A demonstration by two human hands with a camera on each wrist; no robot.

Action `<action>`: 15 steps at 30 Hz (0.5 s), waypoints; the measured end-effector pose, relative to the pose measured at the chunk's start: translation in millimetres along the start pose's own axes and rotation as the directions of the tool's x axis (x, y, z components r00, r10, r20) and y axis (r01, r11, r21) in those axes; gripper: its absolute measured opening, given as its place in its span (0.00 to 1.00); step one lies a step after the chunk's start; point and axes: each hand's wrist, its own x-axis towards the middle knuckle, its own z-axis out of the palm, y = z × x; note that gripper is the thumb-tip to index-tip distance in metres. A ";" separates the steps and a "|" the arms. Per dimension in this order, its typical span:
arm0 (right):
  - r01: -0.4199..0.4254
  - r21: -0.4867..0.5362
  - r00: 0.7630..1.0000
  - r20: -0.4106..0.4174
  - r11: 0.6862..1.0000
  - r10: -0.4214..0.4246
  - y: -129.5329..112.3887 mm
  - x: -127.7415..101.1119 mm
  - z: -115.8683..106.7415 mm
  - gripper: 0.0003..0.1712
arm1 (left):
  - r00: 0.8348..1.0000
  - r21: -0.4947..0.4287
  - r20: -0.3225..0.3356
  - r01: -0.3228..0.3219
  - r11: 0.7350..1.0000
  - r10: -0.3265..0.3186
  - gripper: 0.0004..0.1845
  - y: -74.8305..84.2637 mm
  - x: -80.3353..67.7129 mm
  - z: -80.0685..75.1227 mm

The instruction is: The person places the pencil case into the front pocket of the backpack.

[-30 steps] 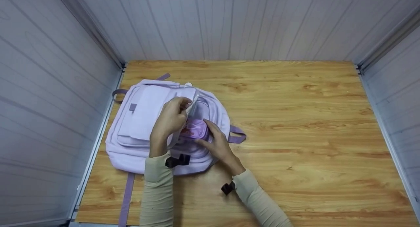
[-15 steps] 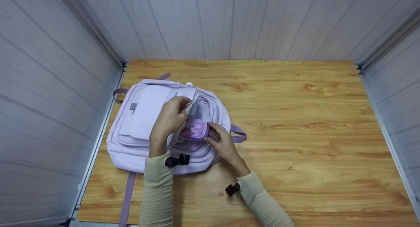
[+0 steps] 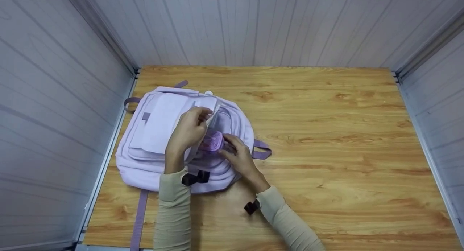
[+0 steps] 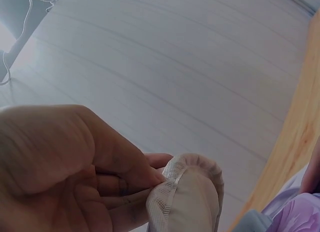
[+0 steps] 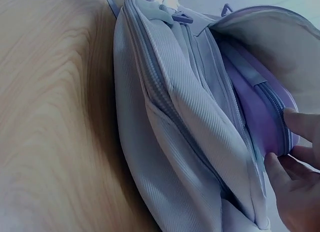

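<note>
A pale lilac backpack [image 3: 159, 131] lies on the wooden table, its front pocket gaping toward the right. With thumb and fingers my left hand [image 3: 188, 129] pinches the pocket's raised edge [image 4: 172, 192], where a light mesh-like lining shows. A purple zippered pencil case [image 3: 214, 140] sits partly inside that opening, its inner end hidden under the fabric. My right hand [image 3: 241, 158] holds the outer end of the case between thumb and fingers. Up close in the right wrist view, the fingertips [image 5: 295, 122] touch the case beside its dark zipper [image 5: 280, 109].
The backpack's purple straps [image 3: 139, 218] spread onto the table [image 3: 344, 153], one running off the front edge. A strap loop [image 3: 262, 149] sticks out to the right. Pale panel walls [image 3: 235, 26] enclose the table at the back and both sides.
The pencil case has moved left, deeper into the pocket, and less of it shows. My right hand shifted slightly right, then back left with it. The left hand keeps its place.
</note>
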 end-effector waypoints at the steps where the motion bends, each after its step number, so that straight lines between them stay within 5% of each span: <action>1: 0.011 -0.011 1.000 -0.003 1.000 -0.011 0.1 0.9 1.0 0.27 | 1.000 -0.001 0.002 0.002 1.000 -0.002 0.19 0.0 -0.1 0.1; 15: -0.015 0.047 1.000 -0.004 0.999 0.015 2.2 9.4 13.9 0.29 | 1.000 -0.007 0.007 0.016 1.000 -0.016 0.19 0.9 0.0 2.5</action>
